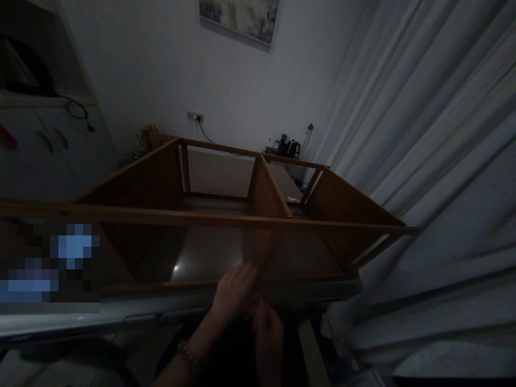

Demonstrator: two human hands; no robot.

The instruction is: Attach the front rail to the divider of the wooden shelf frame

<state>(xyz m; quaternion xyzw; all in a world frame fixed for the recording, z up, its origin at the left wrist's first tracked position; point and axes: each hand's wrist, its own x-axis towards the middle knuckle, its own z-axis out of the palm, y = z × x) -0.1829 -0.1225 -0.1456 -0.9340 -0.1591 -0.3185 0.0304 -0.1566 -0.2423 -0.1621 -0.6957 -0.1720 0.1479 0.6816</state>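
Observation:
A brown wooden frame with upright panels lies across the table in dim light, like a shelf unit on its side. My left hand, with a beaded bracelet at its wrist, is at the frame's near lower edge, just left of where the middle panel comes down. Its fingers are bent and their tips are hidden. Close below and to the right, my right hand is closed, thumb side up. Whatever lies between the hands is too dark to make out.
The table edge runs in front of me. A white curtain hangs along the right. Behind the frame are a dark kettle and a wall socket with a cord. A cabinet stands at the left, above a blurred-out patch.

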